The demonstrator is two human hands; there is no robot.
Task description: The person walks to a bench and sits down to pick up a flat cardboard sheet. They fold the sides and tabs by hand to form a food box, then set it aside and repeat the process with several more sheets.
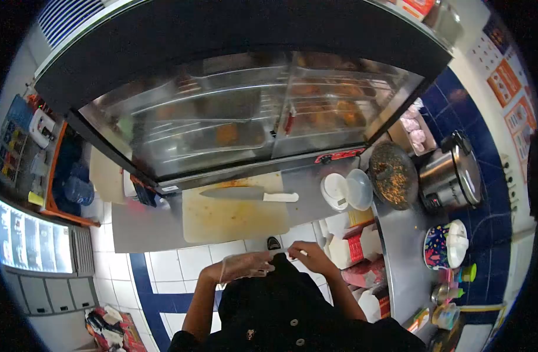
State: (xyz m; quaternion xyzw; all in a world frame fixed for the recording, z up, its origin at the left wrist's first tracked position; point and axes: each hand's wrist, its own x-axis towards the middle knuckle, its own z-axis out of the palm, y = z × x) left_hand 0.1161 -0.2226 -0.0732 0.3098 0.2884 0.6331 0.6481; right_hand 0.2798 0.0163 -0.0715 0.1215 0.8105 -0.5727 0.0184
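My left hand (245,266) is in front of my body, inside a loose clear plastic glove (225,268). Its fingers stretch out toward the right, with nothing in them that I can see. Close by, my bare right hand (309,256) is closed in a pinch on the thin, whitish end of the glove, just past the left fingertips. Beyond both hands, a large kitchen knife (239,193) with a white handle lies on a stained, pale cutting board (233,220). Neither hand touches the knife or the board.
A glass-fronted food display cabinet (222,135) stands behind the steel counter (145,226). To the right are a round lidded tub (334,192), a dark pan of browned bits (392,176), a steel cooker (451,176) and a patterned bucket (438,246). Boxes (363,246) sit beneath the counter.
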